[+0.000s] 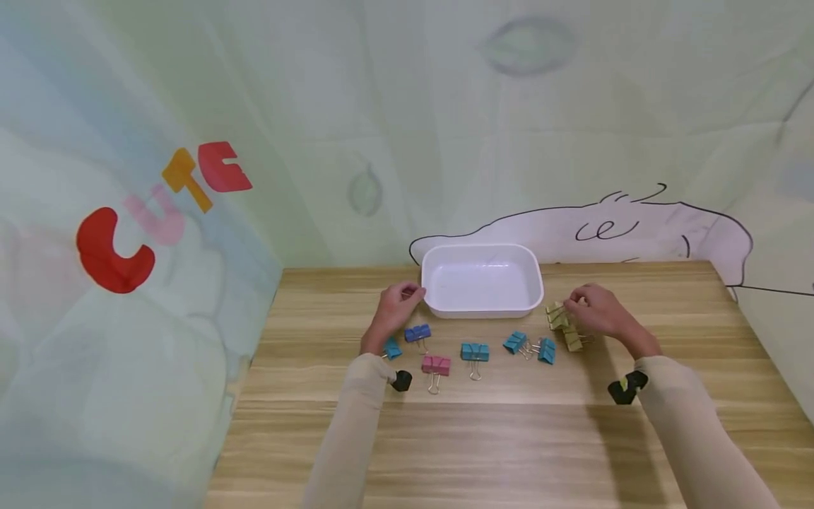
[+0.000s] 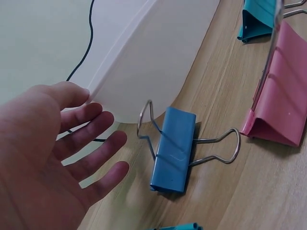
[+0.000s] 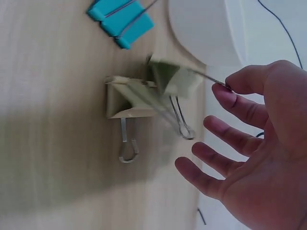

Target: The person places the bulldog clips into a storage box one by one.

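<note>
Tray: white tray [image 1: 481, 305] stands at the far middle of the worktop [image 1: 483, 438], between both hands, within easy reach of each.
Clips: binder clips lie in a loose row just before it, including a blue clip [image 2: 173, 149] and a pink clip [image 2: 280, 108].
Left hand [image 2: 45, 153]: open, fingers spread and relaxed, holding nothing; thumb beside the tray's rim.
Right hand [image 3: 256, 143]: thumb and forefinger pinch the wire handle of an olive clip [image 3: 175, 79], lifting it off a second olive clip [image 3: 127, 98]; other fingers spread.

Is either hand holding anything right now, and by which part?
The right hand pinches an olive binder clip by its wire handle. The left hand holds nothing; its fingers are spread beside the white tray.
</note>
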{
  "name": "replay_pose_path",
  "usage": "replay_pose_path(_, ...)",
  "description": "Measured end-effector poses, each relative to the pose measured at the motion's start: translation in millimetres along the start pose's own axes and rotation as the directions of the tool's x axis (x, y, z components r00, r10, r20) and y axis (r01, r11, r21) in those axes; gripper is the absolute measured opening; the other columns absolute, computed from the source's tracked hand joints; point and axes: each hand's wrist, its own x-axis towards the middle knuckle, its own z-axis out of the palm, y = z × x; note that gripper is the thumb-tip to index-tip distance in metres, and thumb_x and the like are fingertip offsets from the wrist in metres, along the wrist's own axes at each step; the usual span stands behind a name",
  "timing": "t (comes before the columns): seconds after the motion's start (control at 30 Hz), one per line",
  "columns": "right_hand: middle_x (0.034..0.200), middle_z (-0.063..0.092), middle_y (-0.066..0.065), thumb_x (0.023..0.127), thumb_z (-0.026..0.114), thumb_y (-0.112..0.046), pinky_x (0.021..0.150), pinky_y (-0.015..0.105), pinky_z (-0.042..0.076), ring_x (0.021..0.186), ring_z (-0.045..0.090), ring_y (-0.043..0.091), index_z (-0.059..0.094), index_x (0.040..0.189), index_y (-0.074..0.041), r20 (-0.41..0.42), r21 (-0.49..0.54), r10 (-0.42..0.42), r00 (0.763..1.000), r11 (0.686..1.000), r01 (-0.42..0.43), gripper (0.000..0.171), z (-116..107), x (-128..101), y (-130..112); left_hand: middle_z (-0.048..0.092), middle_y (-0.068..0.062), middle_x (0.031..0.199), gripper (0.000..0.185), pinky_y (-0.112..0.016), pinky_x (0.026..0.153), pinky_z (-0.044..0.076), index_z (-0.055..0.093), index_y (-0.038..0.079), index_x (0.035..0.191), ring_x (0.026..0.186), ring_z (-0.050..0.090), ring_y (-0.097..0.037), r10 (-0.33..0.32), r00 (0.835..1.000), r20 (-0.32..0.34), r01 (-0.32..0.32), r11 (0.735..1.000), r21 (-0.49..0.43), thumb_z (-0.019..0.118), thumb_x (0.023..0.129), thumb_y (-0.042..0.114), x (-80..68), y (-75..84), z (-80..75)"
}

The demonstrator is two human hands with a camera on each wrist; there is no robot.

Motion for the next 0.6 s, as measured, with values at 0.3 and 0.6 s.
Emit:
replay_pose_path(0.3,0.116,0.062,0.034,0.103,0.055,-0.014,0.085,0.061,0.049,0.108,0.058,0.048,0.068,0.093,0.004,-0.025,-0.116,-0.066,0.997,0.991,0.063,0.025,-32,9,-16,0.069,-0.013,0.111,0.029,-0.043,0.096,0.052,0.07,0.0,0.115,0.107,0.063,-0.028,0.011,1.0,0.025,-0.011,1.0,0.008,0.061,0.106,0.026,1.2,1.8,2.5)
replay_pose_path(0.6,0.107,0.065,0.027,0.097,0.058,-0.011,0.08,0.056,0.049,0.096,0.059,0.04,0.067,0.084,-0.001,0.004,-0.329,-0.204,0.979,0.924,0.194,0.019,-63,36,-66,0.069,-0.013,0.111,0.028,-0.044,0.096,0.052,0.07,0.001,0.114,0.107,0.062,-0.028,0.017,1.0,0.019,-0.017,1.0,0.009,0.061,0.106,0.026,-1.6,0.1,-0.5)
